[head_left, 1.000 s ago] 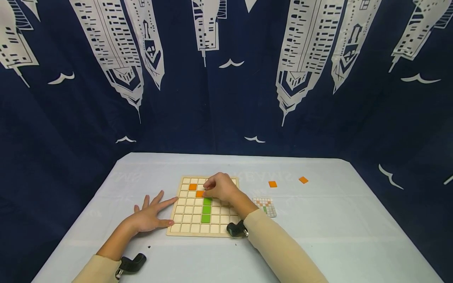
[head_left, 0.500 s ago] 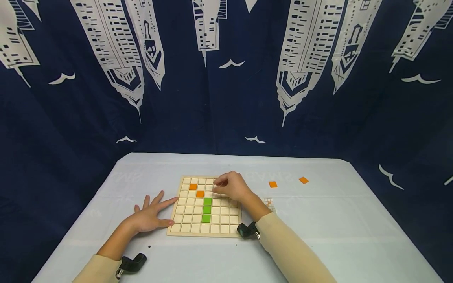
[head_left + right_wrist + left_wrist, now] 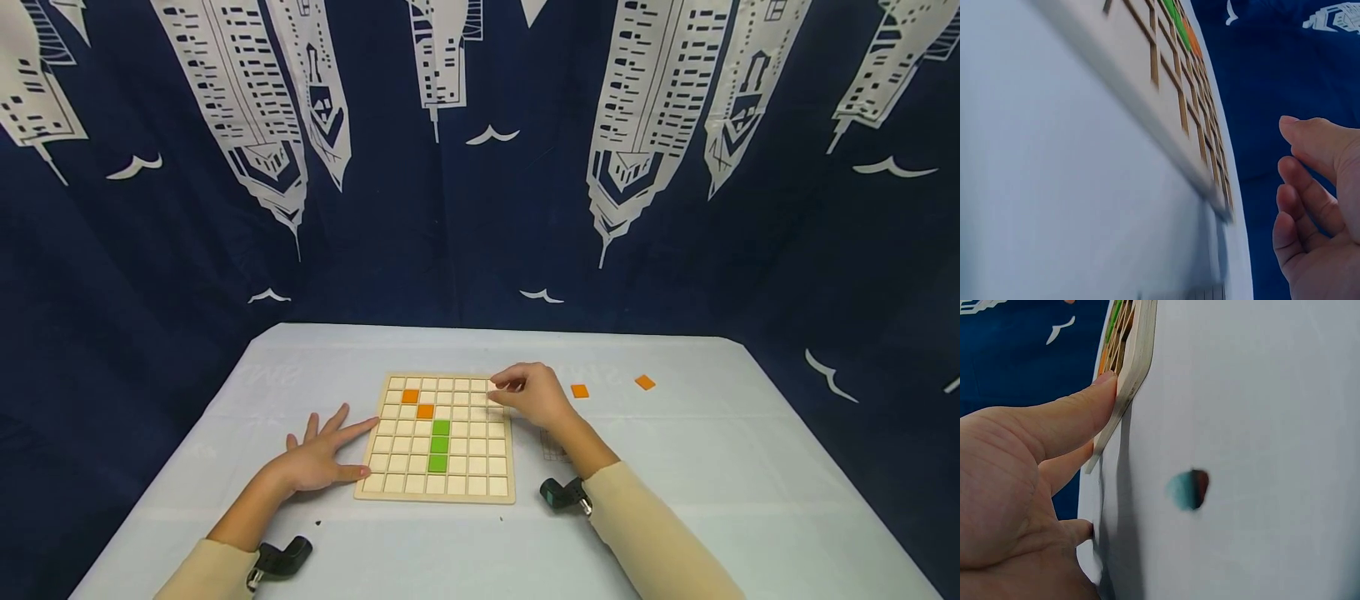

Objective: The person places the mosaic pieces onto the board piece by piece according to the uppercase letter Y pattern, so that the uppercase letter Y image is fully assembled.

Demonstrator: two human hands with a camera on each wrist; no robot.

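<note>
A wooden grid board (image 3: pixel 476 484) lies on the table, with several green tiles (image 3: pixel 438 444) in one column. Two orange tiles sit in its cells, an upper orange tile (image 3: pixel 410 397) and a lower orange tile (image 3: pixel 425 412). My left hand (image 3: pixel 311 461) is spread beside the board. Its thumb (image 3: pixel 1079 415) touches the board's edge in the left wrist view. Over the board's upper right corner is my right hand (image 3: pixel 536 396), fingers loosely bent. Nothing shows between the fingers in the right wrist view. Two loose orange tiles, one nearer (image 3: pixel 580 391) and one farther (image 3: pixel 645 382), lie to its right.
A small grid-patterned card (image 3: pixel 552 447) lies right of the board, partly hidden under my right forearm. Small dark specks (image 3: pixel 318 522) dot the white table (image 3: pixel 420 550). Behind the table hangs a navy cloth (image 3: pixel 450 225) printed with buildings.
My right hand has moved right, from the orange tile in the board to the board's upper right corner. More of the board now shows. My left hand stays in place.
</note>
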